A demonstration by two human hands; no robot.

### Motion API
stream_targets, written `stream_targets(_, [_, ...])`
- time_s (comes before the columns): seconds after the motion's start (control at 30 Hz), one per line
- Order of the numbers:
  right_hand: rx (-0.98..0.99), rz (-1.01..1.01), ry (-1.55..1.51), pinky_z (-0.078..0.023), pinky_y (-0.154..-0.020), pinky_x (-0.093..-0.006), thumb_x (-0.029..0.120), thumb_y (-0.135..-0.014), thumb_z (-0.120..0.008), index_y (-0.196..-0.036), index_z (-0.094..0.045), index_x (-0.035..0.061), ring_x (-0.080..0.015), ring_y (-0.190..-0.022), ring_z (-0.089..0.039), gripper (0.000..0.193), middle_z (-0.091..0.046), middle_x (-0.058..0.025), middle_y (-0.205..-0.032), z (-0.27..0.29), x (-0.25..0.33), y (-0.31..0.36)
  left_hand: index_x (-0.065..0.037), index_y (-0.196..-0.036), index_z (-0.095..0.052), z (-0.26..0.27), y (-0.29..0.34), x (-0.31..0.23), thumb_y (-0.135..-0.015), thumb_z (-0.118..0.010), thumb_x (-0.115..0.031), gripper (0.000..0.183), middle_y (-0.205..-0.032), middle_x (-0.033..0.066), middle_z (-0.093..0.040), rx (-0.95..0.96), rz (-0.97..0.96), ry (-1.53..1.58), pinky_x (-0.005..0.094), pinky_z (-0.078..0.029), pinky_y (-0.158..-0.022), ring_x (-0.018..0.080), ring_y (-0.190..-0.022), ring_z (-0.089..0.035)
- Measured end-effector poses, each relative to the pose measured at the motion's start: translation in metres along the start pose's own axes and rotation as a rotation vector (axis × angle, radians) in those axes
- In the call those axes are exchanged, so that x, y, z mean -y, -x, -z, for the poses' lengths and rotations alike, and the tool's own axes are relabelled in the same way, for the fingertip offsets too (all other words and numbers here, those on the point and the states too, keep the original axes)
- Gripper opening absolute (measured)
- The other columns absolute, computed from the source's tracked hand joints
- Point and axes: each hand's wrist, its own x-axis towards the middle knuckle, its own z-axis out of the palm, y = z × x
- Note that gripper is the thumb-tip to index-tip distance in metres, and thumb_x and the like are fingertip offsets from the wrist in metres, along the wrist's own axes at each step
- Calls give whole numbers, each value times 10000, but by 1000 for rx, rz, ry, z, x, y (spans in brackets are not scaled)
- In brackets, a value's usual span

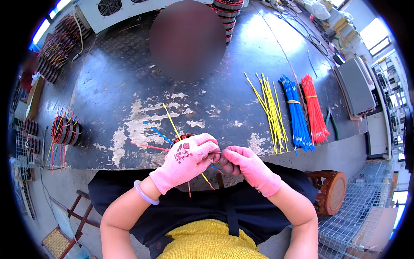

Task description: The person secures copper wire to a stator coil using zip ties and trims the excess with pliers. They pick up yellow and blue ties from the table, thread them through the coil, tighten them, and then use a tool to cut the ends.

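Both my hands wear pink gloves with dark-stained fingertips and meet just in front of the table edge. My left hand [183, 162] is closed, its thumb and fingers pinched together, over a ring-shaped motor stator [183, 137] that it mostly hides. From under it stick out a yellow wire [171, 118], a blue wire [158, 133] and a red wire [150, 146]; further wire ends hang below the hand. My right hand [250, 168] pinches at the left fingertips. A thin reddish wire end shows between them; its detail is too small to make out.
Yellow wires [271, 114] lie loose on the table's right, beside banded blue wires [297, 114], banded red wires [315, 110] and pliers [331, 123]. Wired stators [65, 130] stand at left; more are stacked at far left [54, 52]. A blurred patch covers the far middle. A wooden stool [330, 192] stands right.
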Motion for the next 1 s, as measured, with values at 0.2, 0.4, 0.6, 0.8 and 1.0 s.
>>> stream_targets(0.2, [-308, 250, 426, -463, -621, -259, 213, -1008, -579, -914, -685, 38, -66, -686, -573, 225, -610, 7, -703, 21, 8, 47, -51, -932, -636, 3, 4, 0, -819, -695, 46, 161, -974, 58, -645, 2, 34, 36, 346, -568, -681, 232, -798, -700])
stream_targets(0.4, [-469, 733, 1487, -513, -630, -402, 306, -836, -786, -809, -608, 101, -271, -673, -645, 273, -608, -62, -734, 13, -23, 25, -48, -923, -639, -1, -1, -2, -824, -686, 50, 147, -975, 62, -645, 8, 36, 16, 352, -568, -706, 234, -807, -705])
stream_targets(0.6, [-334, 1057, 1327, -479, -575, -334, 293, -916, -721, -974, -658, 105, -164, -633, -582, 208, -599, 1, -780, 7, -9, -9, -62, -921, -651, 0, -3, -6, -821, -696, 19, 137, -980, 55, -660, 7, 0, -41, 369, -562, -714, 256, -846, -689])
stream_targets(0.8, [16, 1, 211, -439, -584, -251, 351, -1004, -635, -996, -706, 35, -63, -642, -537, 324, -630, 6, -752, 8, 5, 2, -81, -911, -645, -1, 0, 0, -806, -717, -17, 143, -979, 49, -662, 23, -45, -36, 383, -555, -711, 269, -852, -677])
stream_targets(1.0, [-611, 979, 1323, -534, -660, -339, 259, -763, -850, -1091, -693, 126, -199, -765, -694, 387, -709, -26, -933, 8, -13, 20, -91, -942, -638, -2, 1, -1, -809, -704, -44, 156, -968, 49, -647, 21, 5, -12, 390, -559, -708, 276, -852, -678])
